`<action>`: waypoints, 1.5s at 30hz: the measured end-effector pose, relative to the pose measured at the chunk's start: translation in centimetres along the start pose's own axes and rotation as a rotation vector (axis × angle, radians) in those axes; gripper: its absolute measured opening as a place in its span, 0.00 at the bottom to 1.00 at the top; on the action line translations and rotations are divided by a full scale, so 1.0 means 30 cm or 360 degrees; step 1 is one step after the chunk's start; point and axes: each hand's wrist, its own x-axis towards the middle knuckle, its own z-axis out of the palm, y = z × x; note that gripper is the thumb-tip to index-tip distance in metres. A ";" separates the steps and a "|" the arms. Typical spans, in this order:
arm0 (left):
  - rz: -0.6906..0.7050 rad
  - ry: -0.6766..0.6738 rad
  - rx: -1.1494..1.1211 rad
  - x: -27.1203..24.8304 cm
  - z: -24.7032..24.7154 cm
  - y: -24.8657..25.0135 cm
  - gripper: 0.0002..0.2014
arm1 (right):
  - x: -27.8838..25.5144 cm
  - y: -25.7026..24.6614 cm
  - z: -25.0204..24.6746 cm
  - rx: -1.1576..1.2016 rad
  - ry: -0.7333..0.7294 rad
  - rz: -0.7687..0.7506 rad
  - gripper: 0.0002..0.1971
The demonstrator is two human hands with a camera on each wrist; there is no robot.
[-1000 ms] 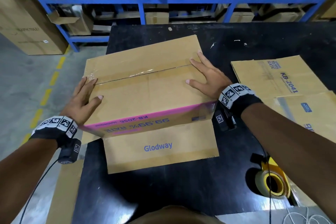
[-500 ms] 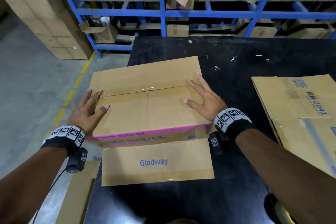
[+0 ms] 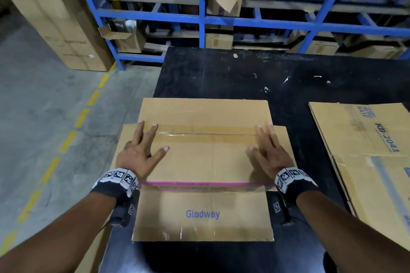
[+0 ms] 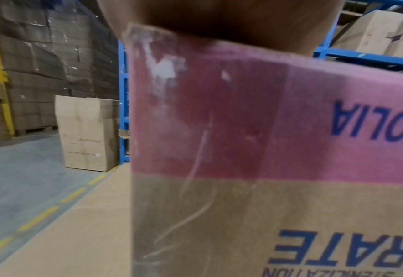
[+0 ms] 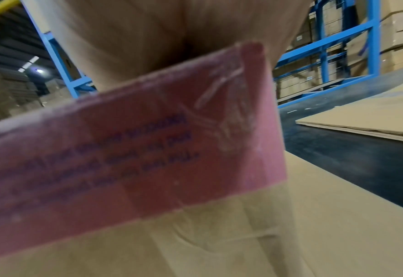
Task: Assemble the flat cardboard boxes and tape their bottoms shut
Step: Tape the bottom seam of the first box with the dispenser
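Observation:
An assembled brown cardboard box [image 3: 205, 155] stands bottom-up on the black table [image 3: 244, 77], its centre seam covered by clear tape [image 3: 206, 133]. A pink band [image 3: 199, 184] runs along its near top edge; open flaps spread around its base, one printed "Glodway" [image 3: 203, 214]. My left hand [image 3: 142, 150] lies flat with spread fingers on the box's left end. My right hand [image 3: 269, 150] lies flat on its right end. In the wrist views the box's taped pink corners [image 4: 195, 112] [image 5: 231, 116] fill the picture under each palm.
Flat cardboard blanks [image 3: 363, 139] lie stacked on the table's right side. Blue racking [image 3: 202, 17] with cartons stands behind the table. A tall carton [image 3: 60, 24] stands on the grey floor to the left, near a dashed yellow line [image 3: 66, 139].
The box has turned square to me and both hands have shifted to its two ends, still flat on top. The view has swung left, so the tape roll is out of sight.

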 end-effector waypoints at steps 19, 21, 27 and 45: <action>0.0060 -0.0296 0.0146 -0.024 0.075 0.194 0.42 | -0.053 0.187 -0.049 -0.0244 -0.0003 0.0127 0.38; 0.0095 -0.0332 0.0141 -0.029 0.078 0.194 0.43 | -0.064 0.199 -0.044 -0.0327 -0.0016 0.0170 0.39; 0.0063 -0.0441 0.0216 0.000 0.045 0.199 0.49 | -0.064 0.182 -0.041 -0.0594 0.0008 0.0199 0.39; 0.0266 -0.0341 0.0299 -0.010 0.156 0.408 0.43 | -0.043 0.148 -0.025 -0.0653 -0.0056 0.0102 0.38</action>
